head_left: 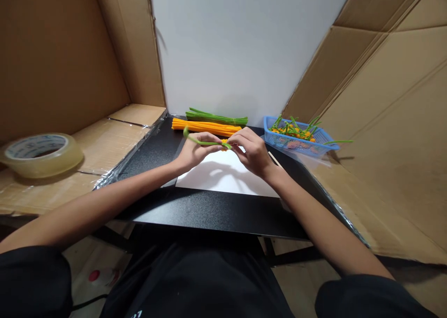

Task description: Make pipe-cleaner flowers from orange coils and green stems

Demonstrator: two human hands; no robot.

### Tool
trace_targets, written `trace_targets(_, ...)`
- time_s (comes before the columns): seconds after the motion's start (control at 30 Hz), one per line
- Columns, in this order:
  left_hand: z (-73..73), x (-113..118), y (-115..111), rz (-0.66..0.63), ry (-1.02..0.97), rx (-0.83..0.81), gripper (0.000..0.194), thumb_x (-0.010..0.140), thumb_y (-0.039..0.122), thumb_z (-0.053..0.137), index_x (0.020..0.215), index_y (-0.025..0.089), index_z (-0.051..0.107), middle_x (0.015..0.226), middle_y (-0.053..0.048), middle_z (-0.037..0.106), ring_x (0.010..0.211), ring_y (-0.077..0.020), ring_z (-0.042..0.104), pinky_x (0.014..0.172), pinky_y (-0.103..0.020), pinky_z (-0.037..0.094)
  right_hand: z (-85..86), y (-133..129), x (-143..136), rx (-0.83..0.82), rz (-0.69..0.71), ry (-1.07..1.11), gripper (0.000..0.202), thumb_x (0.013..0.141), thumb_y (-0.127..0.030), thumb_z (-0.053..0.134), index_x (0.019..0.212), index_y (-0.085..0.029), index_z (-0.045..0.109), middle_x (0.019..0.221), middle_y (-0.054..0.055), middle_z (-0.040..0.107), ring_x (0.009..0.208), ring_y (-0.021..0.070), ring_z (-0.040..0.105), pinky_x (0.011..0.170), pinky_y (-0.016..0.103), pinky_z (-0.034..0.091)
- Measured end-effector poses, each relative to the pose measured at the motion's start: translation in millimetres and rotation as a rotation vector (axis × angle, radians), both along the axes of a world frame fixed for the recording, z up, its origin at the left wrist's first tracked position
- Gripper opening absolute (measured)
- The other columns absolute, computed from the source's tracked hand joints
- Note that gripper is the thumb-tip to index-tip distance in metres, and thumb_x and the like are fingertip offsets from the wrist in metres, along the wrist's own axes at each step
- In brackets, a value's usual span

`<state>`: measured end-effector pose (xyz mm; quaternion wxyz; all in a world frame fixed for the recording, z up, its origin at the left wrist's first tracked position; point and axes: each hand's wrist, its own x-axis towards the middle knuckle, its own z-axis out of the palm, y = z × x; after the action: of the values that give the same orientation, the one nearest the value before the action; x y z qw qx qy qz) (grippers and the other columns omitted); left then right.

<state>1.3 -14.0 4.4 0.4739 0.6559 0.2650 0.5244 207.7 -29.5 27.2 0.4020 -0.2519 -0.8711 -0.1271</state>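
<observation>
Above a white sheet of paper (213,180), both hands meet at a small orange and green pipe-cleaner piece (224,142). My left hand (196,151) pinches it from the left, fingers closed. From the piece a green pipe-cleaner stem (200,142) runs left across that hand and bends up at its end. My right hand (253,151) is closed at the right side of the piece, its fingertips pressed on the green part. The fingers partly cover the orange part, so its shape is hard to make out.
Behind the hands lie bundles of orange pipe cleaners (206,126) and green pipe cleaners (216,118). A blue basket (296,145) at the right holds several orange and green pieces. A tape roll (42,155) rests on cardboard at left. A thin stick (274,159) lies beside my right wrist.
</observation>
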Motion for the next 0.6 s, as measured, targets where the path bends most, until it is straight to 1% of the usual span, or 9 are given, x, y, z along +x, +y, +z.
trace_targets(0.1, -0.5, -3.1, 3.8, 0.026, 0.028, 0.016, 0.036, 0.065, 0.040, 0.090, 0.085, 0.013, 0.078, 0.087, -0.011, 0.079, 0.082, -0.0231, 0.075, 0.083, -0.037, 0.061, 0.5, -0.6, 0.0, -0.059, 0.001, -0.013, 0.021, 0.102, -0.028, 0.051, 0.089, -0.021, 0.067, 0.087, 0.009, 0.069, 0.084, 0.0234, 0.060, 0.076, 0.039, 0.049)
trace_targets(0.2, 0.9, -5.0, 5.5, 0.027, 0.050, 0.071, 0.033, 0.069, 0.041, 0.088, 0.086, 0.015, 0.080, 0.088, -0.011, 0.079, 0.082, -0.0218, 0.074, 0.082, -0.036, 0.059, 0.6, -1.6, 0.1, -0.157, 0.010, 0.042, 0.018, 0.099, -0.036, 0.059, 0.093, -0.023, 0.069, 0.090, 0.008, 0.070, 0.085, 0.0230, 0.061, 0.075, 0.037, 0.050)
trace_targets(0.27, 2.5, -4.6, 4.4, 0.023, 0.075, 0.080, 0.034, 0.070, 0.042, 0.088, 0.087, 0.014, 0.080, 0.086, -0.011, 0.078, 0.078, -0.0210, 0.073, 0.078, -0.035, 0.059, 1.1, -2.3, 0.1, -0.219, 0.027, 0.085, 0.021, 0.096, -0.043, 0.064, 0.094, -0.023, 0.071, 0.092, 0.008, 0.071, 0.084, 0.0224, 0.062, 0.072, 0.036, 0.051)
trace_targets(0.37, 3.4, -2.6, 1.0, 0.015, 0.054, 0.052, 0.040, 0.064, 0.042, 0.092, 0.089, 0.013, 0.079, 0.084, -0.010, 0.078, 0.073, -0.0202, 0.072, 0.073, -0.035, 0.060, 2.0, -2.4, -0.4, -0.273, 0.038, 0.135, 0.027, 0.093, -0.049, 0.067, 0.090, -0.023, 0.073, 0.089, 0.007, 0.071, 0.081, 0.0208, 0.063, 0.070, 0.035, 0.051)
trace_targets(0.43, 2.9, -1.7, -0.7, 0.023, 0.017, 0.050, 0.040, 0.063, 0.041, 0.093, 0.088, 0.013, 0.078, 0.086, -0.011, 0.078, 0.075, -0.0208, 0.073, 0.075, -0.035, 0.060, 2.0, -1.8, -1.3, -0.300, 0.055, 0.161, 0.028, 0.091, -0.050, 0.069, 0.088, -0.022, 0.073, 0.085, 0.006, 0.071, 0.078, 0.0199, 0.062, 0.069, 0.034, 0.052)
trace_targets(0.53, 2.5, -1.9, -1.4, 0.016, 0.008, 0.073, 0.035, 0.070, 0.042, 0.089, 0.085, 0.012, 0.079, 0.087, -0.012, 0.078, 0.078, -0.0209, 0.074, 0.077, -0.033, 0.059, 1.9, -1.7, -2.8, -0.327, 0.077, 0.197, 0.029, 0.088, -0.049, 0.073, 0.087, -0.020, 0.072, 0.083, 0.006, 0.071, 0.075, 0.0191, 0.062, 0.067, 0.034, 0.052)
trace_targets(0.6, 3.4, -2.4, -1.1, -0.006, 0.017, 0.082, 0.035, 0.070, 0.044, 0.088, 0.084, 0.013, 0.080, 0.084, -0.012, 0.078, 0.077, -0.0206, 0.073, 0.075, -0.033, 0.059, 2.1, -2.6, -3.6, -0.325, 0.069, 0.202, 0.027, 0.088, -0.047, 0.074, 0.089, -0.020, 0.073, 0.084, 0.006, 0.071, 0.074, 0.0190, 0.061, 0.068, 0.034, 0.052)
